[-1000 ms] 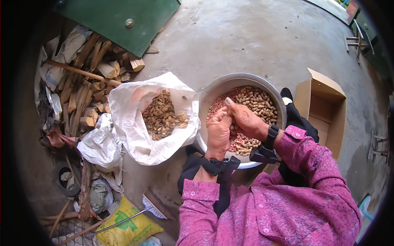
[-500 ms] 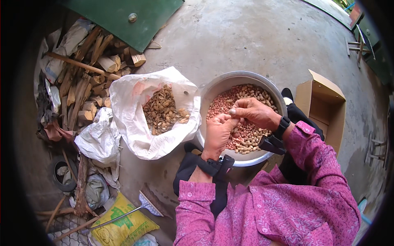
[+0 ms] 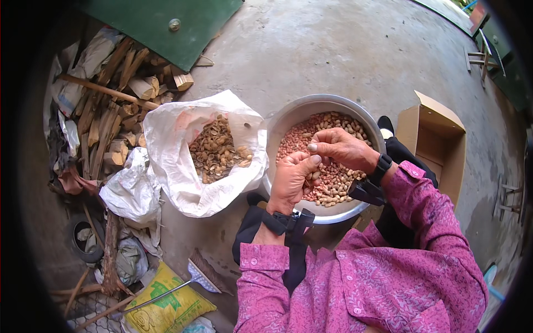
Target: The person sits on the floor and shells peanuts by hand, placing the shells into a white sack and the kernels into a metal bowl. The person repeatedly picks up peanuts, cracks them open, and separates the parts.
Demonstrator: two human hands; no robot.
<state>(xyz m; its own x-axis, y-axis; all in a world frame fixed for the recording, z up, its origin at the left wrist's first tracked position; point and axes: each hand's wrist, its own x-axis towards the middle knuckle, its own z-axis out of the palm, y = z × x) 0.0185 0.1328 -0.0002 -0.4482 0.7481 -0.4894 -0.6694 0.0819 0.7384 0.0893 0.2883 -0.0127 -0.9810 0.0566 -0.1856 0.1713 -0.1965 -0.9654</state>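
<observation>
A wide metal basin [image 3: 284,115] holds shelled pink peanuts [image 3: 300,133] on its left side and unshelled peanuts [image 3: 338,195] along its right and near side. Above it, my left hand [image 3: 288,178] is closed, with a few unshelled peanuts [image 3: 315,176] showing under its curled fingers. My right hand [image 3: 345,151] faces it with thumb and forefinger pinched together. Whatever lies in that pinch is too small to make out. The fingertips of both hands are close, with a small gap between them. To the left, a white sack [image 3: 166,125] stands rolled open around broken peanut shells [image 3: 214,147].
A cardboard box [image 3: 444,125] stands right of the basin. Stacked firewood [image 3: 119,100] and a green panel [image 3: 161,28] are at the far left. Nearer lie a crumpled white bag [image 3: 132,191], a yellow sack [image 3: 166,302] and a brush with a long handle [image 3: 201,277].
My hands have drawn slightly apart at the fingertips, the left one turning so that peanuts show under its fingers. The whole view has shifted a little.
</observation>
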